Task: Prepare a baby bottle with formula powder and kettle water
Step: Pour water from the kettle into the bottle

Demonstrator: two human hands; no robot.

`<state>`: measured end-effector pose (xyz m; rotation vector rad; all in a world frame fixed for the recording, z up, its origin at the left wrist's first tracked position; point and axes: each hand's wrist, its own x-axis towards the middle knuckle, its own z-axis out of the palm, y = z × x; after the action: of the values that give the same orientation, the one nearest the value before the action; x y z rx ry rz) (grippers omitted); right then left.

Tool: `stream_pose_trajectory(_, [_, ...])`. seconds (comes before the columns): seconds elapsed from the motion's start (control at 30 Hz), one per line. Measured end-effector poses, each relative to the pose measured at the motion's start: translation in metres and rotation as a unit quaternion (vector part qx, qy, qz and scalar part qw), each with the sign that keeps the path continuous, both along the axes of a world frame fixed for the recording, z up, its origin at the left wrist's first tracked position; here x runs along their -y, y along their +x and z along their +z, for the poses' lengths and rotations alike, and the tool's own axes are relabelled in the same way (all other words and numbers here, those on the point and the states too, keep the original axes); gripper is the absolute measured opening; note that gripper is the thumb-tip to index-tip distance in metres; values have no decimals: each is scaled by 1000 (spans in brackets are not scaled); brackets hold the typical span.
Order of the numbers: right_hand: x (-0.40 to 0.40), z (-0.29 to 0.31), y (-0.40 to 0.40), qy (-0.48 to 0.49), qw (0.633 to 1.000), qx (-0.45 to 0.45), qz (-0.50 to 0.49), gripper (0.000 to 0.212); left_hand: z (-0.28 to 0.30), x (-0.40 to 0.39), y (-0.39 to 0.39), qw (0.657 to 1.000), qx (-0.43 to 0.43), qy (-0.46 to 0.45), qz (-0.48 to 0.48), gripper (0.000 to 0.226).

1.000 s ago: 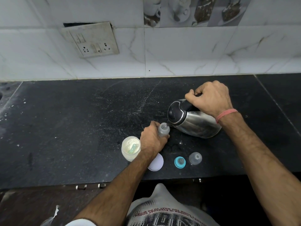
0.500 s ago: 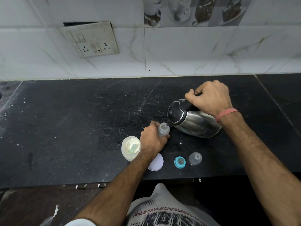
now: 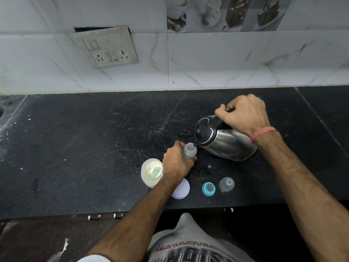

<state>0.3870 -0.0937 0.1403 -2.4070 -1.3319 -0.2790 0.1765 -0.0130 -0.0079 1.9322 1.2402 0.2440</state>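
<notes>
A: Where does the job stand?

B: In the water step, by the look of it. The kettle (image 3: 224, 138) is tipped over to its 9 o'clock side, its spout resting at the open mouth of the baby bottle (image 3: 189, 150). The right hand (image 3: 245, 115) is wrapped around the black handle at the kettle's 12 o'clock.

A: And the bottle?

B: It stands on the black counter (image 3: 85, 148), at the kettle's 8 o'clock, and the left hand (image 3: 177, 163) curls around its body to steady it. Whether water is actually running cannot be told from the head view; the mouth looks pale, nothing more.

A: Is the powder in?

B: That is hidden. The formula jar (image 3: 152, 172) sits open just at 9 o'clock of the left hand, with white powder and a greenish scoop (image 3: 154, 172) lying in it. Its pale lid (image 3: 181, 189) lies at the jar's 4 o'clock, partly under the left forearm.

A: What seems left?

B: Closing up, probably. The blue-ringed teat (image 3: 208, 188) and the clear cap (image 3: 226, 184) lie side by side at the bottle's 5 o'clock, well apart from it, so neither is fitted yet. After pouring, the kettle needs setting upright, the teat screwed on, likely a shake, and the jar lidded.
</notes>
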Motion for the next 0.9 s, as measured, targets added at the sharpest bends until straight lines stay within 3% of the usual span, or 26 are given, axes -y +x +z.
stream_pose_trajectory(0.9, [1, -4, 3, 15, 1000, -19, 3, 56, 1, 2, 1, 1000, 5, 7, 8, 51])
